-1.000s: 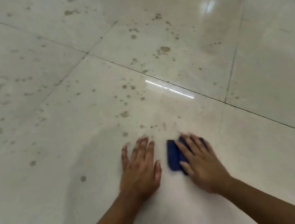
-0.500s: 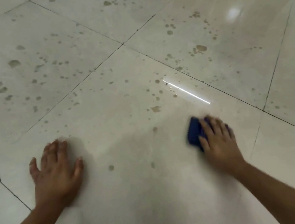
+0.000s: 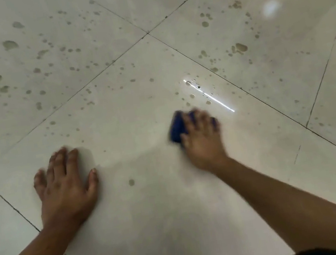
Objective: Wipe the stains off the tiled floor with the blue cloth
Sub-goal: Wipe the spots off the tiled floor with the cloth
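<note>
My right hand (image 3: 202, 139) presses a folded blue cloth (image 3: 176, 129) flat on the pale tiled floor (image 3: 179, 225); the hand and cloth are blurred with motion, and most of the cloth is hidden under the fingers. My left hand (image 3: 65, 184) lies flat on the same tile with fingers spread, holding nothing. Brownish stains (image 3: 238, 48) speckle the tiles ahead, with a single spot (image 3: 131, 182) between my hands. Small droplets (image 3: 192, 96) lie just beyond the cloth.
Dark grout lines (image 3: 148, 33) cross ahead of my hands and another runs past my left wrist. A bright strip of reflected light (image 3: 211, 96) lies right of the cloth. Larger stains (image 3: 10, 44) cover the far-left tile.
My right hand has pushed the cloth left and forward across the tile, and it is blurred now. My left hand stays planted out to the left after its earlier move there.
</note>
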